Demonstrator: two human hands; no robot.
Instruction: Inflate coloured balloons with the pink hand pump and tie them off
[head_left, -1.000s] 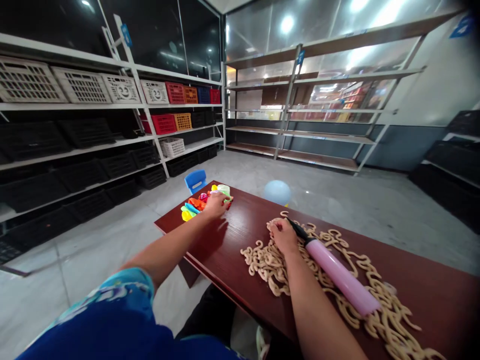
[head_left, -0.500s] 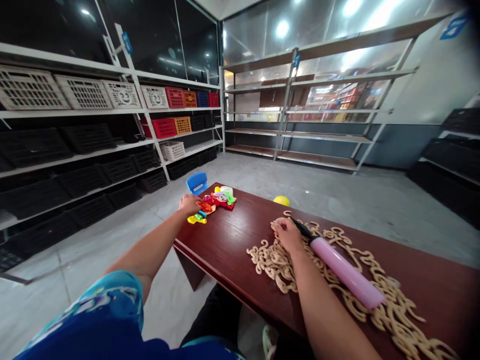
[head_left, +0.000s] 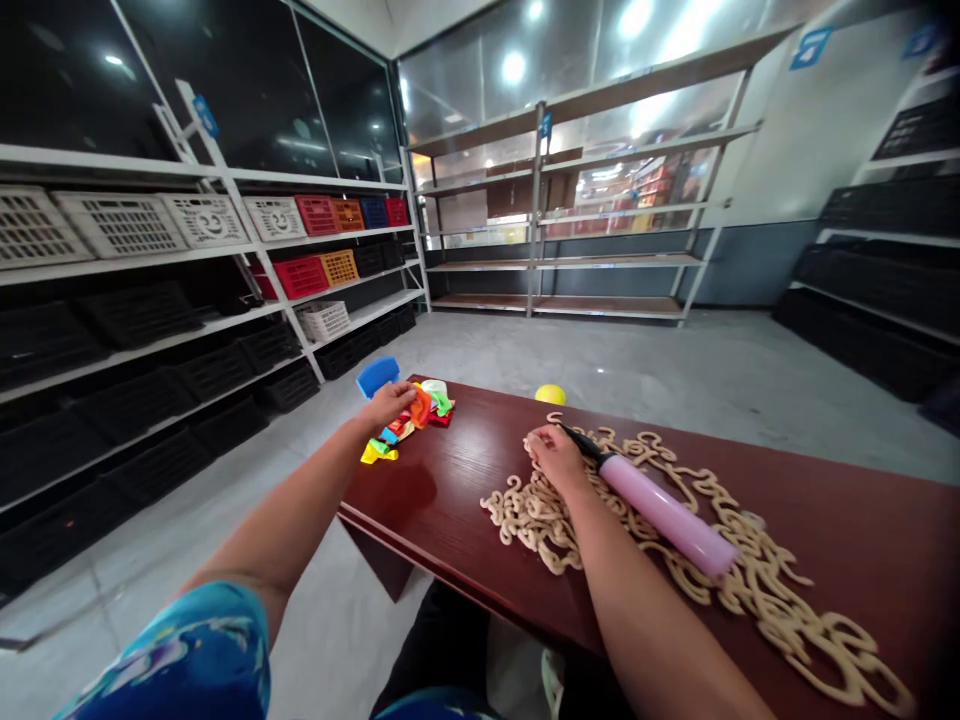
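Note:
My left hand (head_left: 390, 401) is closed at the table's far left corner, pinching a limp orange balloon (head_left: 421, 407) just above a small heap of colourful, flat balloons (head_left: 381, 450). My right hand (head_left: 556, 455) is curled over a pile of tan, curly, cord-like pieces (head_left: 536, 510). Its fingertips are bent together at the pile's far edge, and what they hold, if anything, is hidden. Beside that hand lies a pink hand pump (head_left: 667, 512) with a black tapered end, resting on the tan pieces.
The dark red table (head_left: 457, 490) stretches to the right under more tan pieces. Behind it are a blue chair (head_left: 377, 376) and a yellow ball or balloon (head_left: 550, 394). Shelves with crates (head_left: 322, 320) line the left wall, and a metal rack (head_left: 536, 220) stands at the back.
My left hand has lifted slightly from the heap with the orange balloon between its fingers. My right hand stays by the pump's black end. The view has turned to the right.

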